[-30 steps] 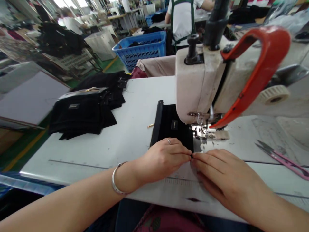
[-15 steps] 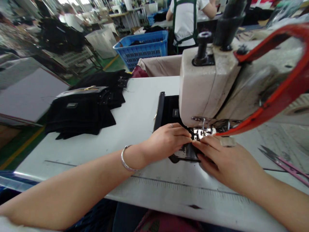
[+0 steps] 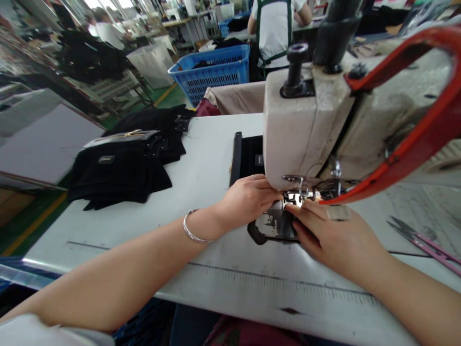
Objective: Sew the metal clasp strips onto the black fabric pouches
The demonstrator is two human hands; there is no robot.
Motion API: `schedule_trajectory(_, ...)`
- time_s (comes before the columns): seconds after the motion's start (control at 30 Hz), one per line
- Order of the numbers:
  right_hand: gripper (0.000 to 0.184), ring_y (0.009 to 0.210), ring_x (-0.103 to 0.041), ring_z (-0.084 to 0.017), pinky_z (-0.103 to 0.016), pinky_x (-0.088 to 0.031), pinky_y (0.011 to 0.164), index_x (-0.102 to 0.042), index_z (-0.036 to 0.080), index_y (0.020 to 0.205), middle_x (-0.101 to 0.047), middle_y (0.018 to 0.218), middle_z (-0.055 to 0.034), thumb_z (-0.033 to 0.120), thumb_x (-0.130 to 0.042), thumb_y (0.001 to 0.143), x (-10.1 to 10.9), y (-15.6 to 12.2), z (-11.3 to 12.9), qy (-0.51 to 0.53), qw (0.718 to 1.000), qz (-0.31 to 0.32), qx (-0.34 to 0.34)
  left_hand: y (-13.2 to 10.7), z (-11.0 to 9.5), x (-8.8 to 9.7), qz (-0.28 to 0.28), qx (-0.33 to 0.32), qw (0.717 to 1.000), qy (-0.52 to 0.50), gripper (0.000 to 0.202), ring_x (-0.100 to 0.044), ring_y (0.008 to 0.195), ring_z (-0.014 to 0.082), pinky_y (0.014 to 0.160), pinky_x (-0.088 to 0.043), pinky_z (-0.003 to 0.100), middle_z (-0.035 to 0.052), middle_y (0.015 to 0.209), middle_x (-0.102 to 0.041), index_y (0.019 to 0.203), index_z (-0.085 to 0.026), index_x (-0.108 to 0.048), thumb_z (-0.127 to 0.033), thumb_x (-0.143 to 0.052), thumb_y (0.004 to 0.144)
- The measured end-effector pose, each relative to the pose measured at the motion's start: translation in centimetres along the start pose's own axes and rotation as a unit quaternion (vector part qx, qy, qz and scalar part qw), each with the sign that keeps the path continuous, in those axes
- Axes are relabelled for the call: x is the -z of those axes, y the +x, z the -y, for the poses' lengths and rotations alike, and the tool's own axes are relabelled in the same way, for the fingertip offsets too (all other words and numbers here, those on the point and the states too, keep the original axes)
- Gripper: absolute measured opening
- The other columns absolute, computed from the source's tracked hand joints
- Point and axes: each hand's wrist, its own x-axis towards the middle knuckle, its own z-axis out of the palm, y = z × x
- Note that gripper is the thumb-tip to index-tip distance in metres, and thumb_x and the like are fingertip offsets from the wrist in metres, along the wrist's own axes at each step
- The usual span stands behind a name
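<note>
A black fabric piece (image 3: pixel 249 153) with a small label and a stiff dark strip along its left side lies partly under the sewing machine head (image 3: pixel 290 129). My left hand (image 3: pixel 248 197) has its fingers closed on the near edge of this piece, just left of the presser foot (image 3: pixel 289 198). Close by, my right hand (image 3: pixel 326 228) rests beside the presser foot, fingers stretched out and thumb apart. Its fingertips reach the metal plate (image 3: pixel 275 225) below the foot; whether they touch fabric is hidden. The needle area is partly covered by both hands.
A stack of black fabric pieces (image 3: pixel 124 166) sits on the left of the white table (image 3: pixel 154 245). Pink-handled scissors (image 3: pixel 427 242) lie at the right. Behind the table are a blue basket (image 3: pixel 212 72) and a person in white (image 3: pixel 273 33). A red guard (image 3: pixel 406 144) curves along the machine.
The black fabric piece has moved away from me, further past the presser foot, exposing more of the metal plate. My left hand has shifted slightly forward with it; my right hand has barely moved.
</note>
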Motion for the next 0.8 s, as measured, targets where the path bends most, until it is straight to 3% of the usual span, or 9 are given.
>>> schedule_trajectory(0.43,0.029,0.087,-0.066,-0.028,-0.042,-0.05,0.072,-0.065,0.011,0.118,-0.071,0.104,-0.0135,0.022,-0.048,0.098,0.3,0.2,0.3,0.005,1.0,0.001,-0.007,0.0,-0.2,-0.2,0.039,0.029,0.999,0.006,0.018,-0.072,0.096,0.0166,0.093,-0.059,0.031,0.0019,0.094,-0.078,0.093,-0.02,-0.077,-0.014,-0.06,0.096)
schedule_trajectory(0.53,0.029,0.091,-0.065,-0.029,-0.043,-0.051,0.075,-0.066,0.011,0.119,-0.07,0.105,-0.0137,0.023,-0.048,0.099,0.2,0.0,0.1,0.009,1.0,0.009,-0.006,0.3,-1.0,0.0,0.049,0.076,0.996,0.003,0.017,-0.072,0.097,0.0191,0.093,-0.059,0.035,0.0031,0.096,-0.078,0.092,-0.019,-0.077,-0.014,-0.062,0.094)
schedule_trajectory(0.67,0.027,0.094,-0.064,-0.029,-0.043,-0.052,0.078,-0.066,0.014,0.119,-0.069,0.107,-0.0121,0.023,-0.051,0.099,0.2,-0.7,-0.3,0.02,1.0,0.007,0.011,0.8,-2.3,1.8,0.113,0.152,0.981,-0.042,0.02,-0.072,0.098,0.0195,0.093,-0.06,0.036,0.0028,0.101,-0.078,0.099,-0.02,-0.078,-0.009,-0.063,0.091)
schedule_trajectory(0.8,0.027,0.097,-0.065,-0.029,-0.043,-0.054,0.078,-0.064,0.014,0.121,-0.069,0.112,-0.0127,0.018,-0.053,0.097,0.4,-1.1,-0.5,0.04,0.999,0.0,0.022,0.3,-3.3,3.4,0.182,0.116,0.975,-0.042,0.022,-0.069,0.111,0.0226,0.103,-0.057,0.042,0.0054,0.115,-0.075,0.112,-0.019,-0.076,-0.015,-0.065,0.093)
